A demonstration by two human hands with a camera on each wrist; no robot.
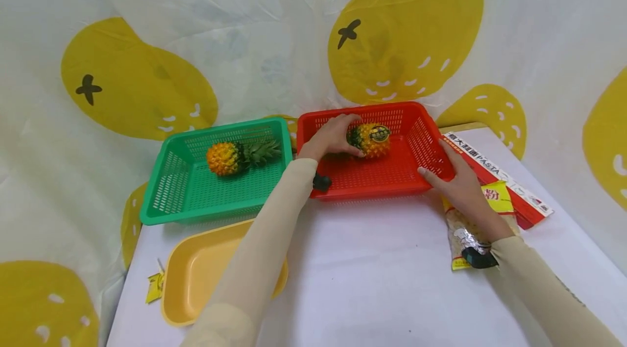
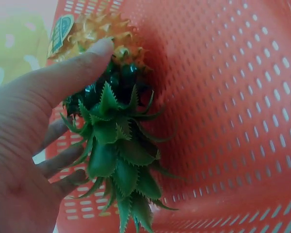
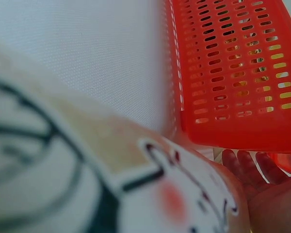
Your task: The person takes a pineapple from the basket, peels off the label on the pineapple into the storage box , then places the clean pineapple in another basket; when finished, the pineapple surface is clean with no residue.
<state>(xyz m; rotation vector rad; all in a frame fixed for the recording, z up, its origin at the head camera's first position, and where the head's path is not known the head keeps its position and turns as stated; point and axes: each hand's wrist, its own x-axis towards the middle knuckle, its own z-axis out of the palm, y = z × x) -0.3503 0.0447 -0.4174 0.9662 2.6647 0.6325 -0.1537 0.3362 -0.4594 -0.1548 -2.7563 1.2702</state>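
A toy-like pineapple (image 1: 374,140) with a dark label lies in the red basket (image 1: 377,186). My left hand (image 1: 333,137) reaches in from the left and spans it. In the left wrist view the thumb (image 2: 94,56) lies on the yellow body, and the other fingers curl behind the green crown (image 2: 119,150). At the red basket's right end, my right hand (image 1: 460,186) holds the side, thumb near the front corner. The right wrist view shows its fingers (image 3: 252,167) at the basket's outer edge. A second pineapple (image 1: 224,158) lies in the green basket (image 1: 215,211).
A yellow tray (image 1: 196,276) stands at the front left, beside a small yellow packet (image 1: 154,287). Under my right forearm lies a yellow-topped bag (image 1: 458,227). Next to it is a red and white pasta box (image 1: 524,203). A patterned curtain (image 1: 254,37) hangs behind the table.
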